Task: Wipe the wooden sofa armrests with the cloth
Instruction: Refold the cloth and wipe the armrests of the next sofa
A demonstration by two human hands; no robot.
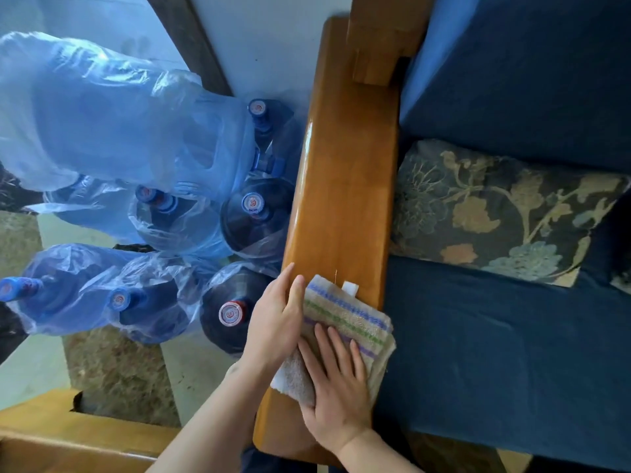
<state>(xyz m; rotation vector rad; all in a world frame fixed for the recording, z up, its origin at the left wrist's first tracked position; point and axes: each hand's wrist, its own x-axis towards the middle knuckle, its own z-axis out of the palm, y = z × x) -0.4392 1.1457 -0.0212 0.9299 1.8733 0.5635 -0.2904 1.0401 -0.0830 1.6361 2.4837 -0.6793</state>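
Cloth point(345, 322) – part-hidden under right hand point(338, 394)

Bare armrest point(341, 186) runs open from my cloth point(345, 322) toward top of frame, nothing on it until the wooden back post point(379, 46) at upper centre blocks. Left of frame: bagged water jugs point(252, 213) packed tight against armrest edge, no room there. Right: patterned cushion point(495, 213) butts the armrest; blue seat point(495, 353) lower right is free.
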